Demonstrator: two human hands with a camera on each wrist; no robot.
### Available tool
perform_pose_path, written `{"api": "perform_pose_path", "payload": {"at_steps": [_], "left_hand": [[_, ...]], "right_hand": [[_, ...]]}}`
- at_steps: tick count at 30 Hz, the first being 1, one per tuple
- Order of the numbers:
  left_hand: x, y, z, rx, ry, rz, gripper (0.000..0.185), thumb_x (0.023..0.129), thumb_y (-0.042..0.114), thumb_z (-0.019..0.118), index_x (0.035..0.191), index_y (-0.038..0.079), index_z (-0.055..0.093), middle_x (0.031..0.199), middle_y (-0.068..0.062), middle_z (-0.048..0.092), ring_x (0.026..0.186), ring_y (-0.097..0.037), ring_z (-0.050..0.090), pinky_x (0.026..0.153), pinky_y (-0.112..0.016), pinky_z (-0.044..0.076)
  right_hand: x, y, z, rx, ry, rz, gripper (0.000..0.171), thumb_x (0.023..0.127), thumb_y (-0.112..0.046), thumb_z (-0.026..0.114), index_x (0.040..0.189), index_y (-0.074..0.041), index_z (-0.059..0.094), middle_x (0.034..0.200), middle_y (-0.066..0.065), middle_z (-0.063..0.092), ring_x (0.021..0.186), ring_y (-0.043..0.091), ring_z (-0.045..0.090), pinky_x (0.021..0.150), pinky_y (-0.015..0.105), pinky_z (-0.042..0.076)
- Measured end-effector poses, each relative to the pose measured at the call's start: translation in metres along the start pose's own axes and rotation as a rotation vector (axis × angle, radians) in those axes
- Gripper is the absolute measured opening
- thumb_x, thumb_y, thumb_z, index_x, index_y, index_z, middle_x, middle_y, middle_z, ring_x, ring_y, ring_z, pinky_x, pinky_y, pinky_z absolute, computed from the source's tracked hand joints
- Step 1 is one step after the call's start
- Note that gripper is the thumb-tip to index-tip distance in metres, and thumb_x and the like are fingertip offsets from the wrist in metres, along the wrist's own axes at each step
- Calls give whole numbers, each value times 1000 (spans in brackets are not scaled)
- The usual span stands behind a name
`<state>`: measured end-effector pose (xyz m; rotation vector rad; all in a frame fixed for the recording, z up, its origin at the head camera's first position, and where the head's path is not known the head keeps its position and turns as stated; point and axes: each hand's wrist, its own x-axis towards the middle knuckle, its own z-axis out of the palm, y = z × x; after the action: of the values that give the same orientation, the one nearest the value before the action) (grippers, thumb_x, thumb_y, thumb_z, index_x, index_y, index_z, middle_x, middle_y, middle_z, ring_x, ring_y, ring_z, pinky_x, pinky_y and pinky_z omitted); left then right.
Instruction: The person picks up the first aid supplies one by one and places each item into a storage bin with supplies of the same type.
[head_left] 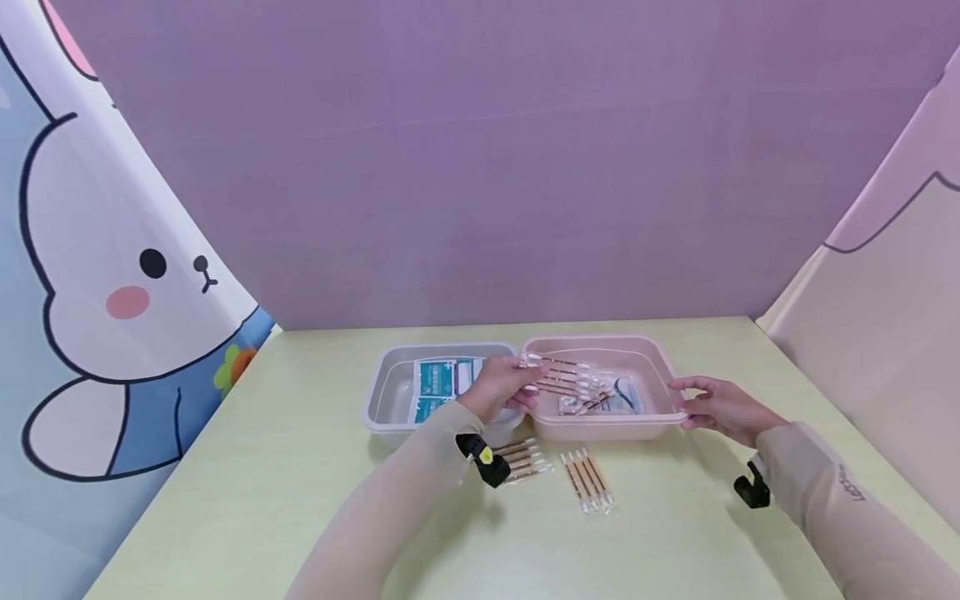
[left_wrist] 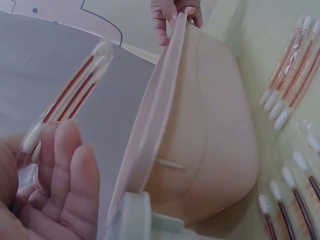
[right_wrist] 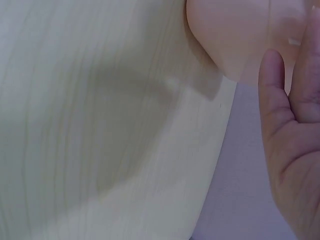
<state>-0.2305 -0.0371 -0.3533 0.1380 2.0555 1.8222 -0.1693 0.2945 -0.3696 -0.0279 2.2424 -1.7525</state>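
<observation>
My left hand (head_left: 495, 387) pinches a clear-wrapped pack of cotton swabs (left_wrist: 75, 90) with brown-filled sticks and white tips. It holds the pack over the left part of the pink plastic basket (head_left: 607, 429). At that basket's right end, my right hand (head_left: 727, 408) grips the rim between thumb and fingers. Inside the pink basket lies a clear and white packet (head_left: 626, 396), partly hidden by the swabs in front of it. On the table before the baskets is one swab pack (head_left: 587, 481), and another pack (head_left: 528, 460) is partly covered by my left wrist.
A grey basket (head_left: 386, 427) stands against the pink one on the left, with teal-and-white packets (head_left: 435, 379) in it. Behind the pale wood-grain table (head_left: 300, 467) rises a purple backdrop (head_left: 480, 208). A cartoon-printed cloth (head_left: 97, 250) hangs on the left side.
</observation>
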Motion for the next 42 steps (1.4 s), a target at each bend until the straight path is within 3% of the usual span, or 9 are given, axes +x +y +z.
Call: {"api": "perform_pose_path", "payload": {"at_steps": [10,16,27,34,42], "left_hand": [[5,-2,2,-30,46,4,24,89,21,69,94,-2,64,65,-5,61,47,-10,57,46,-21,48],[11,-1,10,-46,58,20,23,89,18,69,98,-4,68,73,-8,68,48,-10,59,49,-24,51],[17,8,14,-107,83,24,24,89,13,67,107,-4,67,78,-9,70,48,-9,60,51,-24,52],[23,7,20,-122,24,15,23,90,4,62,110,-7,64,90,-19,71,50,-9,60,52,-23,53],[33,7,26,-102,-68,6,23,90,3,61,111,-7,63,86,-14,70,52,-10,61,52,-23,52]], "right_hand": [[1,1,-1,7,1,-2,45,93,3,55,130,18,35,100,8,61,70,14,63,74,29,53],[-2,2,-4,-6,-11,0,43,93,4,54,129,19,36,100,9,59,72,14,63,73,29,54],[2,-1,-8,18,-53,-10,31,92,4,55,123,8,50,99,9,59,68,14,64,72,28,54],[3,-1,-8,25,-66,-10,31,93,4,54,123,8,50,98,9,59,69,15,63,72,28,54],[3,0,-10,18,-76,-18,36,92,5,54,125,14,43,100,12,59,70,16,63,73,29,54]]}}
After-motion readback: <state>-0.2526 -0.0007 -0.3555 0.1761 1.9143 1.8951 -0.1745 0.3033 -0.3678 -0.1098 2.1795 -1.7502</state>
